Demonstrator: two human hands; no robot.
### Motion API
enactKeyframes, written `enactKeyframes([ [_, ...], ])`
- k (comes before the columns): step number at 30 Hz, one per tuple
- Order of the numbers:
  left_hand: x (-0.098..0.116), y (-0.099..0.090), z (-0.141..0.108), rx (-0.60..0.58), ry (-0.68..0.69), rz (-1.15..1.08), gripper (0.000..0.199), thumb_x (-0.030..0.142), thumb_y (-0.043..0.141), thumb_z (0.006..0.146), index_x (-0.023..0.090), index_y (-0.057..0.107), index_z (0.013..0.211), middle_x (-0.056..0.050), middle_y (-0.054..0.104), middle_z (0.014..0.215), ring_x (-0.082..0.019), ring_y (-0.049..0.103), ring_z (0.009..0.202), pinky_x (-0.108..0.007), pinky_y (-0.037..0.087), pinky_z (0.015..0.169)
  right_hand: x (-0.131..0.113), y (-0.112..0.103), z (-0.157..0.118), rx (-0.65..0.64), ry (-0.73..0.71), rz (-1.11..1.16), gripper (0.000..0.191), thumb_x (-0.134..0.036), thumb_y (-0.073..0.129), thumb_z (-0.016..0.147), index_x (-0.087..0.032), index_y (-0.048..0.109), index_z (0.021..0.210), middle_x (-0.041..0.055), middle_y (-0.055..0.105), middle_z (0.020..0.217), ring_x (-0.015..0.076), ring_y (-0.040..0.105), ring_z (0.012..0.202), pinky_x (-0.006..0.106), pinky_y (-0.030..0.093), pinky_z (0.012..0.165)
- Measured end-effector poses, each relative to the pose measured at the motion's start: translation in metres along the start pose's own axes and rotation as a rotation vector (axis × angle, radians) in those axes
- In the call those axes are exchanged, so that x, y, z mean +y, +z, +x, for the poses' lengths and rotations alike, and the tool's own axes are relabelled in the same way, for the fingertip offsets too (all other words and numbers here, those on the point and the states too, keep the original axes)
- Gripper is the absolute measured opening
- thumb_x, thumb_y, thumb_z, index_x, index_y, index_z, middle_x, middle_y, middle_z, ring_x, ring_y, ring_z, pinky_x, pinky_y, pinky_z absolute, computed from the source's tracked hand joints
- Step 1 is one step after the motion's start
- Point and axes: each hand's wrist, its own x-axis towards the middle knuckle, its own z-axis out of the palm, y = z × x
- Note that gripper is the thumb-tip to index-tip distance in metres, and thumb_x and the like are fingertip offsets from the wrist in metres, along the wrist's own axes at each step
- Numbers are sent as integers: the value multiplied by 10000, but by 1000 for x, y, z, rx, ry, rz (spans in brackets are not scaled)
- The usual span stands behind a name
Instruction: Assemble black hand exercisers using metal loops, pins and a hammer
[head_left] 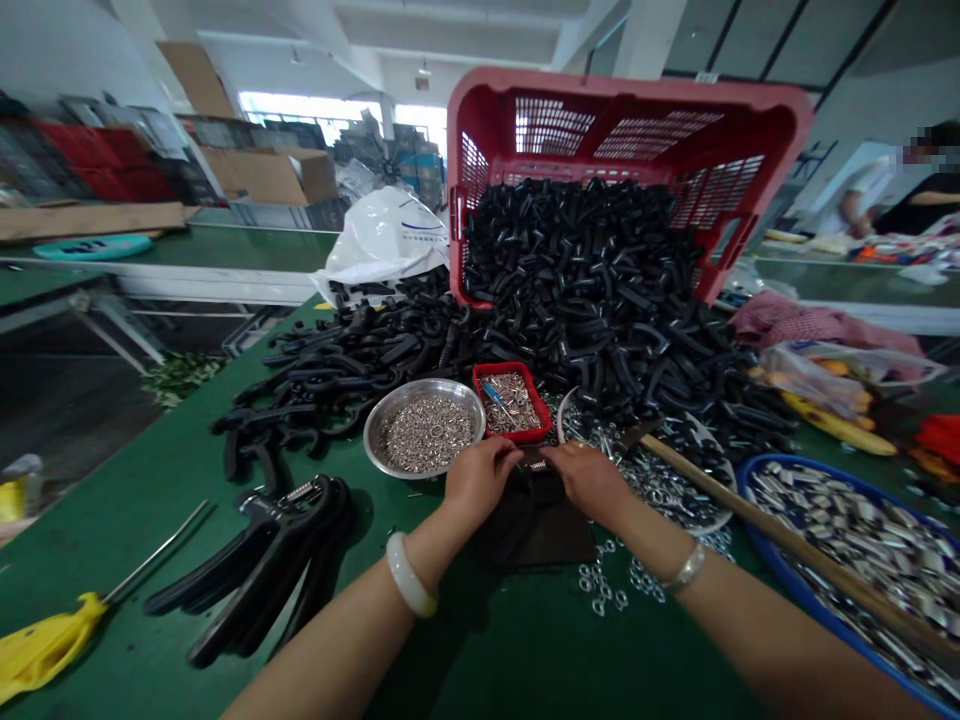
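My left hand (477,485) and my right hand (592,487) are close together at the middle of the bench. Their fingertips pinch the two sides of a black plastic handle part (525,505). A small silver coil spring (535,465) shows between them; its seating is too small to make out. Under the hands lies a dark flat plate (566,540). Just beyond the left hand stands a steel bowl (373,447) of small metal pieces. Beside it, a red tray (525,436) holds metal pins and a blue-handled screwdriver (495,396).
A tilted red crate (637,90) spills black handles (577,270) across the bench. Assembled handles (262,560) and a metal rod (161,550) lie left. Loose nuts (600,585), a wooden-handled tool (750,510) and a blue basin (765,545) are right. A person (847,195) stands far right.
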Motion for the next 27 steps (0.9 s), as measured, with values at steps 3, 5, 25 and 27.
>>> enactKeyframes([
  [3, 5, -5, 3, -101, -178, -524, 178, 310, 515, 780, 146, 568, 738, 12, 567, 649, -65, 473, 530, -178, 350, 508, 0, -3, 1, 120, 79, 228, 280, -195, 477, 805, -170, 577, 1065, 73, 645, 937, 181, 576, 847, 304, 438, 759],
  [5, 7, -8, 3, -243, -327, -829, 252, 384, 542, 754, 135, 532, 716, 39, 496, 595, -21, 352, 420, -143, 238, 392, -9, -6, 2, 272, 124, 452, 253, -263, 480, 817, -196, 598, 1032, 61, 643, 943, 171, 576, 867, 305, 444, 771],
  [25, 3, -4, -6, -416, -584, -1386, 414, 482, 670, 599, 130, 476, 699, 73, 387, 563, 27, 295, 396, -64, 177, 356, -50, -18, 23, 285, 158, 1091, 147, -290, 523, 781, -159, 590, 775, 10, 597, 730, 132, 550, 714, 268, 437, 686],
  [27, 5, -10, -4, -334, -535, -1308, 440, 525, 651, 589, 133, 475, 680, 74, 383, 557, 19, 283, 399, -81, 173, 362, -54, -17, 28, 369, 171, 1010, 153, -292, 499, 794, -159, 574, 789, 17, 592, 746, 138, 548, 728, 271, 433, 691],
])
